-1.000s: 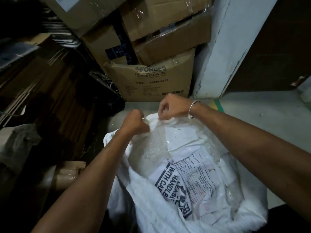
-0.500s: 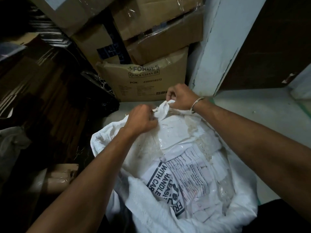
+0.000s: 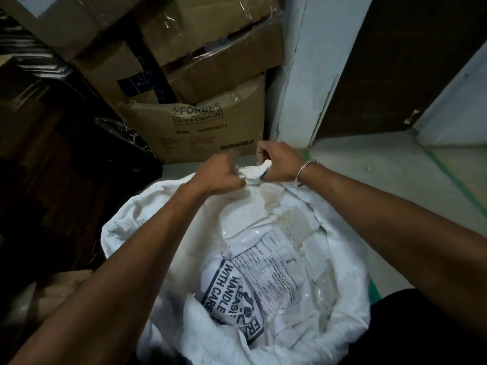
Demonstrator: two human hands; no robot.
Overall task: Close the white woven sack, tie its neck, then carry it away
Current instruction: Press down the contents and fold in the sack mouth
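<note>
The white woven sack (image 3: 147, 206) stands on the floor below me with its mouth wide open. Inside lie white plastic parcels, one printed "PLEASE HANDLE WITH CARE" (image 3: 232, 291). At the far rim, my right hand (image 3: 279, 162) grips a gathered bunch of the sack's edge (image 3: 254, 172). My left hand (image 3: 221, 175) is close beside it, fingers curled on the same bunched fabric; its fingertips are blurred. A metal bangle sits on my right wrist.
Stacked cardboard boxes (image 3: 205, 127) stand just behind the sack. A pale pillar (image 3: 311, 75) rises to the right of the boxes, with a dark doorway (image 3: 395, 61) beyond. Dark clutter and cardboard (image 3: 52, 285) fill the left. Grey floor (image 3: 395, 180) lies to the right.
My two hands have drawn closer together at the far rim, bunching the sack's edge into a tighter tuft between them. The view has tilted slightly.
</note>
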